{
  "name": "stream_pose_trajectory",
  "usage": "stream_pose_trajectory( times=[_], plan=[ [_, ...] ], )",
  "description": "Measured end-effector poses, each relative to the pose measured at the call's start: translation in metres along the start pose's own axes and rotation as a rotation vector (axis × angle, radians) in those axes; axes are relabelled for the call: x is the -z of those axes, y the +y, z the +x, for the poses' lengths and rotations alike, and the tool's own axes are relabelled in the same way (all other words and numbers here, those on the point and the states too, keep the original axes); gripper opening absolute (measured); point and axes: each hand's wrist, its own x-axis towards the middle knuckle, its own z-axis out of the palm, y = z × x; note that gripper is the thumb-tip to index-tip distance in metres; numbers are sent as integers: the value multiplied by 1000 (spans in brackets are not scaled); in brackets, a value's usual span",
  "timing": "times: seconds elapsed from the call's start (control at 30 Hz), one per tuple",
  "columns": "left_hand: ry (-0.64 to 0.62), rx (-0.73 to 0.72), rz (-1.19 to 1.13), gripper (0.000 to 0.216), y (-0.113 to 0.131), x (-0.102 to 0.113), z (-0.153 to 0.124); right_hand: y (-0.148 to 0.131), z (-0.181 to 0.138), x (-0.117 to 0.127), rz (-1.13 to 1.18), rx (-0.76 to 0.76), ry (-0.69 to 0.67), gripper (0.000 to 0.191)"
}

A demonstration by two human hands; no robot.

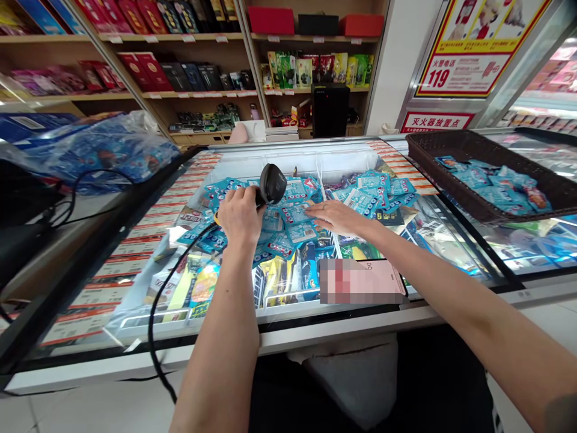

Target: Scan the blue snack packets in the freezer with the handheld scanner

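My left hand (238, 216) is wrapped round the handle of a black barcode scanner (273, 184), its head tilted over a spread of small blue packets. The scanner's cable (155, 313) hangs down past my left forearm. My right hand (331, 215) reaches in from the right with its fingers stretched out, and the fingertips are at a blue packet (301, 232) with a barcode on it. Whether they press on the packet I cannot tell. More blue packets (372, 191) lie in a loose heap to the right of that hand.
The packets lie on a glass-topped freezer (288, 343) with bagged goods beneath. A phone (378, 281) rests near its front edge. A dark wicker basket (433, 174) on the right holds more blue packets. A clear plastic bag (90, 159) of blue packs sits left. Stocked shelves (180, 96) stand behind.
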Motion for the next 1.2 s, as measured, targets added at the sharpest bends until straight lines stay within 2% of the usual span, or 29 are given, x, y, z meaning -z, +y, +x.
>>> stream_pose_trajectory(
  times=[0.17, 0.27, 0.33, 0.4, 0.47, 0.53, 0.7, 0.77, 0.8, 0.9, 1.03, 1.1, 1.2],
  plan=[
    [26, -15, -28, 33, -2, -2, 0, -6, -9, 1, -159, -180, 39, 39],
    [10, -20, -21, 32, 1, 1, 0, -4, -7, 2, -161, -269, 94, 38],
    [-1, -26, -14, 32, 2, 2, -1, -1, -1, 1, -120, -234, 127, 37],
    [-6, -35, -5, 32, 3, 3, -1, 3, 6, 0, -72, -136, 102, 40],
    [-11, -41, 1, 32, 3, 2, -1, 7, 12, -1, -15, -88, 25, 47],
    [-14, -46, 1, 32, 3, 1, -1, 11, 14, 0, 32, -115, -41, 57],
    [-9, -74, 9, 32, 5, 0, -1, 13, 12, 8, 54, -309, -133, 94],
    [-12, -92, 7, 32, 7, 0, -1, 11, 10, 13, 62, -367, -134, 99],
    [-15, -105, 4, 32, 8, 1, -1, 10, 9, 15, 73, -386, -114, 96],
    [-29, -146, 2, 33, 11, 2, -1, 14, 2, 22, 143, -482, 48, 66],
    [-55, -208, -1, 33, 20, 5, -1, 40, -20, 23, 317, -640, 417, 23],
    [-70, -251, -8, 33, 26, 5, -1, 58, -34, 19, 403, -692, 573, 20],
    [-95, -327, -20, 31, 35, 4, -1, 81, -53, 10, 441, -745, 755, 37]
  ],
)
